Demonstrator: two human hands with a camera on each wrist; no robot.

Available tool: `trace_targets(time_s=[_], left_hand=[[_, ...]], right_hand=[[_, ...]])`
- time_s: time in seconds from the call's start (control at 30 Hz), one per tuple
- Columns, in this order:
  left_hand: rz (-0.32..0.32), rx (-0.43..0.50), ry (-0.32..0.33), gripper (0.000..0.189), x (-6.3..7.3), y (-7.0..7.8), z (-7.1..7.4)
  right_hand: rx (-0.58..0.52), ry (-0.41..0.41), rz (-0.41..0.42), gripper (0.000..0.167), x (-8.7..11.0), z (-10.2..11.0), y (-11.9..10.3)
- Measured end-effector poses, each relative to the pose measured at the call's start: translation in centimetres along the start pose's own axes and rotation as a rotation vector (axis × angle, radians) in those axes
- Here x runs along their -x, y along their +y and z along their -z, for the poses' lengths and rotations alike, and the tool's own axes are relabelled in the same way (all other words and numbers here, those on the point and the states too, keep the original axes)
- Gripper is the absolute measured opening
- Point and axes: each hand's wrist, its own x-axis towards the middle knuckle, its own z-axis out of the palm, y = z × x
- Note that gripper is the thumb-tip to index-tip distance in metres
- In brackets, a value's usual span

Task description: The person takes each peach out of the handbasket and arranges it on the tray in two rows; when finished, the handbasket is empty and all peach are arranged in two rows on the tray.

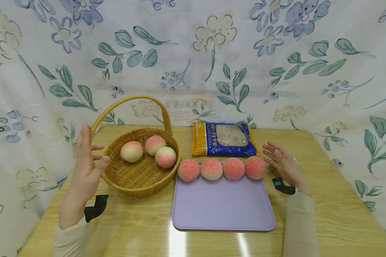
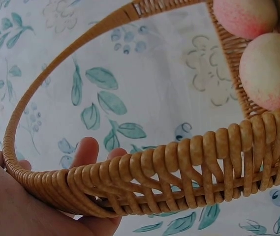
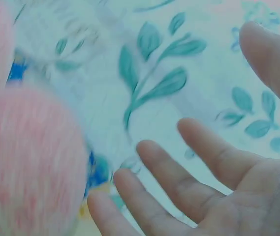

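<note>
My left hand is raised at the left side of a wicker basket, its fingers straight and the thumb toward the basket. It overlaps the foot of the basket's handle in both the head and left wrist views. Three pale pink-and-cream peaches lie inside the basket. Several pinker peaches form a row along the far edge of a lilac tray. Just right of the row's last peach hovers my right hand, fingers spread and holding nothing; its palm faces the right wrist view.
Behind the tray lies a blue and yellow pasta bag. A round rim peeks out behind my right hand, mostly hidden. The wooden table meets a floral cloth at the back and sides.
</note>
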Motion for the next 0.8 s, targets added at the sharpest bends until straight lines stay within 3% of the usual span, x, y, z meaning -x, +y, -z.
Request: trace_targets(time_s=[0.1, 0.27, 0.37, 0.5, 0.7, 0.8], left_hand=[[-0.007, -0.003, 0.001, 0.072, 0.1, -0.1, -0.1], [-0.007, -0.007, 0.002, 0.072, 0.1, -0.2, 0.0], [0.007, -0.003, 0.0, 0.072, 0.1, 0.0, 0.0], [0.016, -0.005, 0.0, 0.072, 0.1, 0.1, 0.1], [0.021, -0.013, -0.003, 0.072, 0.0, 0.3, 0.2], [0.031, -0.009, -0.006, 0.072, -0.1, 0.4, 0.0]], right_hand=[[-0.076, -0.057, 0.069, 0.04, -0.8, -0.9, -0.6], [0.02, -0.108, -0.024, 0.04, -4.2, -4.4, -1.2], [0.063, -0.166, -0.093, 0.046, -7.0, -7.6, -1.4], [0.031, -0.263, -0.152, 0.054, -10.8, -12.6, -1.4], [0.089, -0.439, -0.21, 0.049, -15.3, -20.0, -1.2], [0.137, -0.503, -0.226, 0.05, -16.7, -22.5, -1.0]])
